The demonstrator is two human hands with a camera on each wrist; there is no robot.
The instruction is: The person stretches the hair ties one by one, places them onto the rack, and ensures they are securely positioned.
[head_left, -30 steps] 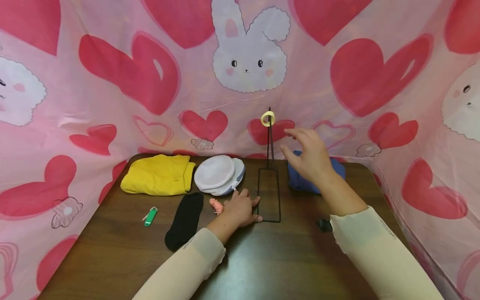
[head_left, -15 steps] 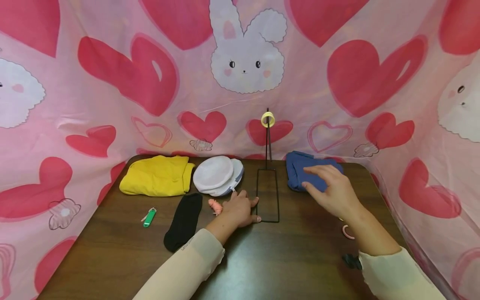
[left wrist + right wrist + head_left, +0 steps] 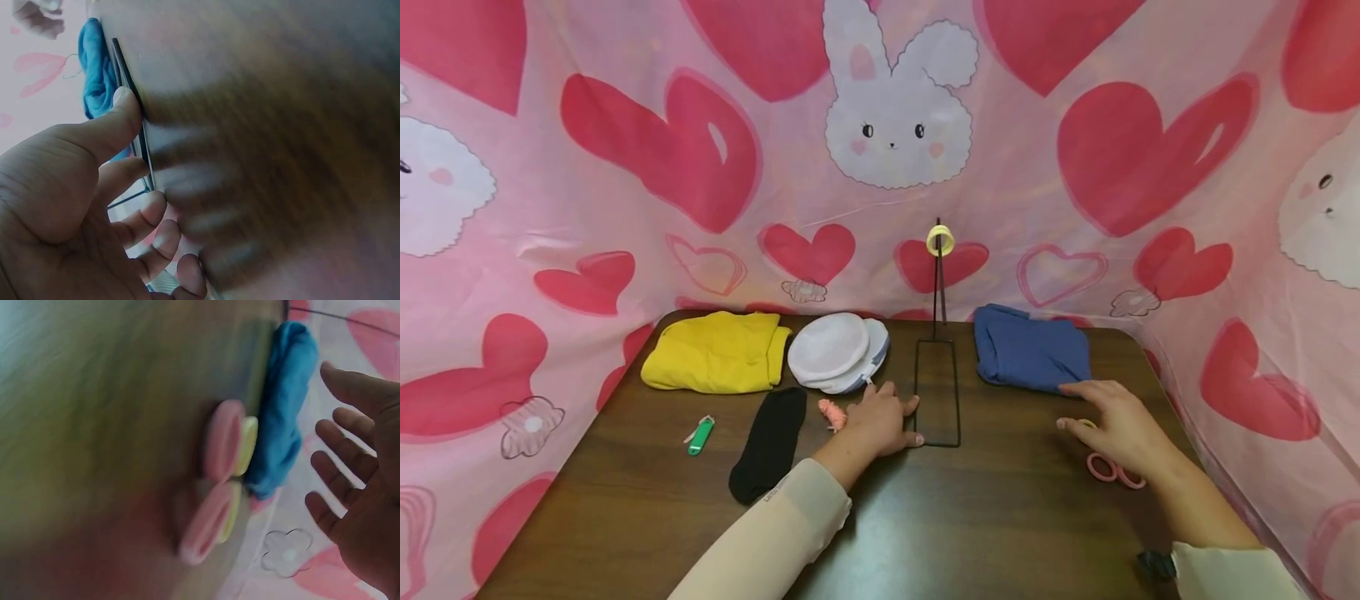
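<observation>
A thin black wire stand point(image 3: 937, 392) rises from a rectangular base on the dark wooden table point(image 3: 970, 525), with a yellow ring point(image 3: 939, 240) at its top. My left hand point(image 3: 883, 419) lies flat on the table, its thumb point(image 3: 119, 119) against the base's left wire. My right hand point(image 3: 1112, 423) hovers with spread fingers just above pink rings point(image 3: 1108, 469) near the right edge. In the right wrist view the hand point(image 3: 359, 469) is open and apart from the pink rings point(image 3: 219, 487), which have yellow ones behind them.
A folded blue cloth point(image 3: 1032, 358) lies behind my right hand. Left of the stand are white round pads point(image 3: 837, 348), a yellow cloth point(image 3: 715, 351), a black sock point(image 3: 769, 442), a small pink item point(image 3: 832, 412) and a green lighter point(image 3: 701, 434). Pink heart fabric point(image 3: 625, 208) walls the table.
My right hand has come down from beside the yellow ring at the stand's top, past the blue cloth, to the pink rings at the right. My left hand has stayed put.
</observation>
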